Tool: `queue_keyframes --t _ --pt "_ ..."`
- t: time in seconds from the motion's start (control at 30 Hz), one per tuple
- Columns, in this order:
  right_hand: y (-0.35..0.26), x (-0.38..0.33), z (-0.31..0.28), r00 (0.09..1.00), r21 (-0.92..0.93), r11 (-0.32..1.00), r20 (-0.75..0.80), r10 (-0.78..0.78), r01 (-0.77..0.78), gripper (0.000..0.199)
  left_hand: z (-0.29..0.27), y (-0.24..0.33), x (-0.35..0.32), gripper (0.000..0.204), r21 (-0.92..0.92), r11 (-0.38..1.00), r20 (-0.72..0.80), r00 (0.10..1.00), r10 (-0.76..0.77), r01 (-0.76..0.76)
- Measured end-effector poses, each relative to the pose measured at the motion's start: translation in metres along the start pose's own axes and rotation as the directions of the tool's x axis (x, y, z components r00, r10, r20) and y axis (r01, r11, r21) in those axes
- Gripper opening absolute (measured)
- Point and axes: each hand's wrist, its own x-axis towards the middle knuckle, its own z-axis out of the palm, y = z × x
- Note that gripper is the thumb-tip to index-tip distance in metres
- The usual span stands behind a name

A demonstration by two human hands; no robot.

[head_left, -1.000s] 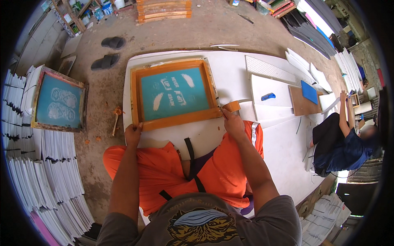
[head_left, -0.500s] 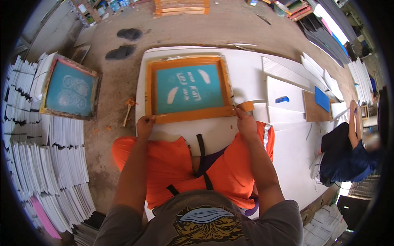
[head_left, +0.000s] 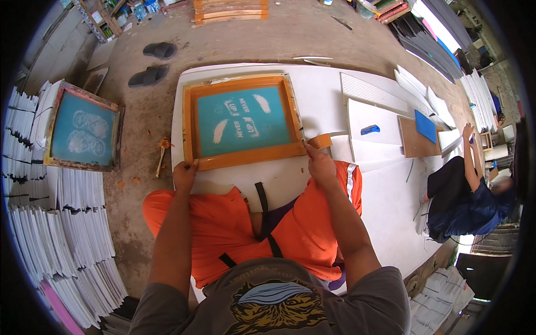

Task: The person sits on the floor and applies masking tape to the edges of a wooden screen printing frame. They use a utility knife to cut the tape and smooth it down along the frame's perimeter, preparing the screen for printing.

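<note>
A wooden screen-printing frame point(head_left: 245, 154) with teal mesh lies flat on a white board in front of me. Pale lettering and two white shapes show on its mesh. My left hand point(head_left: 185, 175) is closed on the near left corner, thumb and fingers at the rail. At the near right corner, my right hand point(head_left: 321, 166) grips the frame's edge, its fingers partly hidden. Just beyond that hand sits a roll of brown tape point(head_left: 321, 141). Farther right, a blue utility knife point(head_left: 370, 130) rests on a white sheet.
Another teal-mesh screen point(head_left: 84, 131) leans against stacks of white sheets point(head_left: 42, 240) on the left. Dark slippers point(head_left: 148, 76) lie on the floor beyond. On the right are a brown board point(head_left: 413, 139), a blue pad point(head_left: 425, 127) and a seated person point(head_left: 469, 195).
The whole view has shifted, so everything sits farther left in the picture. Both hands stay at the frame's near corners, and the frame keeps its place on the white board.
</note>
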Motion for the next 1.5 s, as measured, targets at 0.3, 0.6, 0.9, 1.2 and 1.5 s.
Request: queue_keyframes --t 0.3,0.6,0.9,1.2,1.5 --pt "0.001 0.001 0.004 1.0 -0.03 1.0 -0.002 -0.008 0.008 0.04 -0.001 -0.002 0.002 0.041 0.01 1.0 -0.001 1.0 -0.008 0.008" --pt "0.003 0.004 0.008 1.0 -0.05 0.999 -0.003 -0.016 0.016 0.041 0.001 -0.006 0.004 0.041 -0.028 1.0 0.01 1.0 -0.001 0.002" --pt "-0.008 -0.003 -0.004 0.995 -0.095 0.995 0.095 0.04 -0.031 0.048 0.001 -0.006 0.004 0.042 -0.001 1.0 -0.011 1.0 0.009 -0.009" --pt "-0.029 -0.019 -0.034 0.974 -0.153 0.985 0.194 0.114 -0.084 0.039 0.002 -0.011 0.006 0.044 -0.006 1.0 -0.018 1.0 0.026 -0.026" --pt "0.006 0.015 -0.051 0.992 0.026 0.991 0.008 0.13 -0.13 0.047 0.005 -0.009 0.006 0.043 -0.019 0.999 -0.002 1.0 0.03 -0.03"
